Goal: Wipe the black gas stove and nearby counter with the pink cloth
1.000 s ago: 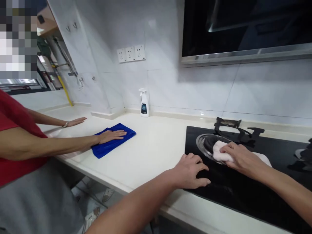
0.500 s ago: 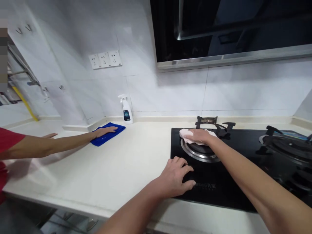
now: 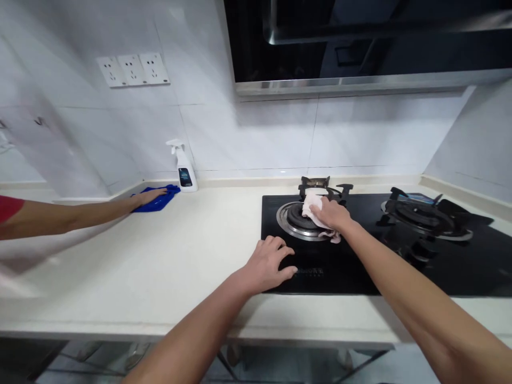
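Fingers (image 3: 320,212) of the right hand (image 3: 334,215) curl closed round the pale cloth (image 3: 311,202), which has shifted from the far side of the left burner (image 3: 297,218) rightward, baring its far left; the left hand (image 3: 267,266), loosely spread, rests empty-handed on the hob (image 3: 346,268).

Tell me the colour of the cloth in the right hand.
The cloth is pale pink, best seen in the head view.

- A kitchen, shown by the black two-burner gas cooktop (image 3: 344,266) set in a countertop (image 3: 208,240)
- Above the cooktop, a black range hood (image 3: 368,42)
- Left of the cooktop, a trigger spray bottle (image 3: 186,169) and wall sockets (image 3: 133,70)
- Behind the cooktop, marbled wall tiles (image 3: 276,138)
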Demonstrator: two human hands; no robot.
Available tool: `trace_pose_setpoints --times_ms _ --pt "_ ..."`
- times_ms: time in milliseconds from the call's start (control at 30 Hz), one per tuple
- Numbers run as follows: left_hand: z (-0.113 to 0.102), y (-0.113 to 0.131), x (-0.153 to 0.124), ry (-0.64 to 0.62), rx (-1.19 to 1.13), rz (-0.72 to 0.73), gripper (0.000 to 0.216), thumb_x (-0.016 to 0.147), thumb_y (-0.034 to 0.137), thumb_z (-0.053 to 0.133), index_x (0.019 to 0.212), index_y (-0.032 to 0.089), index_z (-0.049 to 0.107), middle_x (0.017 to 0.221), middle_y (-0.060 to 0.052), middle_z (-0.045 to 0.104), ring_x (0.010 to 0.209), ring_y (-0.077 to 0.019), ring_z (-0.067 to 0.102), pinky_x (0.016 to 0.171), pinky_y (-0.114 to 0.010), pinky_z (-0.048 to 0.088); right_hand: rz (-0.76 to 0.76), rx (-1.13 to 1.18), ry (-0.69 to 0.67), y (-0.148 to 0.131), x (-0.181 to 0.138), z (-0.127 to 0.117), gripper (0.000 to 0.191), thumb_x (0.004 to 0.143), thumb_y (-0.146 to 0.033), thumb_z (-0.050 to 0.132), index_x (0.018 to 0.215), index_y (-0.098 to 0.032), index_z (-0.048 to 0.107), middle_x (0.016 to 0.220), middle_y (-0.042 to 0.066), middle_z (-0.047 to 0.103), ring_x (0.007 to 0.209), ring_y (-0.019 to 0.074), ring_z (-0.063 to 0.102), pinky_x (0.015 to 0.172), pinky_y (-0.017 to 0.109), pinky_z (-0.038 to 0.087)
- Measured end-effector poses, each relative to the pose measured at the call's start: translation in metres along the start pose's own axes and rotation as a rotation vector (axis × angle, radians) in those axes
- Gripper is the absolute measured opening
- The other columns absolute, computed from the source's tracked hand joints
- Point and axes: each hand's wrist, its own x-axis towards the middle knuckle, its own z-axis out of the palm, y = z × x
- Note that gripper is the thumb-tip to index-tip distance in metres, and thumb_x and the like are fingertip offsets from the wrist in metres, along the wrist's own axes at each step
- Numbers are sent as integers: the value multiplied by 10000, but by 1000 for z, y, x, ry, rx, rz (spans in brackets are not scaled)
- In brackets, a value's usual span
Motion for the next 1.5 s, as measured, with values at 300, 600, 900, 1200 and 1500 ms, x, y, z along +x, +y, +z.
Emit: trace_pose_setpoints --times_ms 300,600,900,1200,1500 --pt "1 -1 4 3 30 -4 328 909 385 701 1191 218 687 1163 -77 625 1098 -276 531 942 -444 439 -85 -49 83 -26 -68 2 563 1003 -616 366 1387 -227 501 1306 188 533 1097 351 645 907 450 469" --pt "-2 -4 3 -2 7 -10 324 902 378 713 1193 236 702 1180 -72 621 1093 -267 539 959 -435 435 -343 -15 69 -75 -91 8 415 986 -503 515 1309 -243 528 1311 167 538 1048 335 642 869 428 452" --pt "-6 -8 1 62 -92 3 230 914 346 700 1106 220 717 1135 -67 678 1082 -242 602 987 -408 464 -547 214 24 -43 -90 7 387 866 -310 648 1228 -239 533 1203 57 631 1074 229 618 905 321 423" --pt "-8 -11 0 267 -143 -136 180 931 257 623 1096 212 682 1025 -46 703 972 -206 662 913 -348 529 -349 747 79 -25 -25 -17 431 948 -494 406 1275 -238 524 1117 84 720 1006 263 687 796 348 556" --pt "0 -15 -2 206 -83 -139 177 916 262 657 1082 206 684 1022 -49 700 967 -213 656 895 -338 529 -346 407 26 -84 19 22 602 937 -476 448 1452 -164 432 1330 193 652 1196 338 635 1014 488 471"
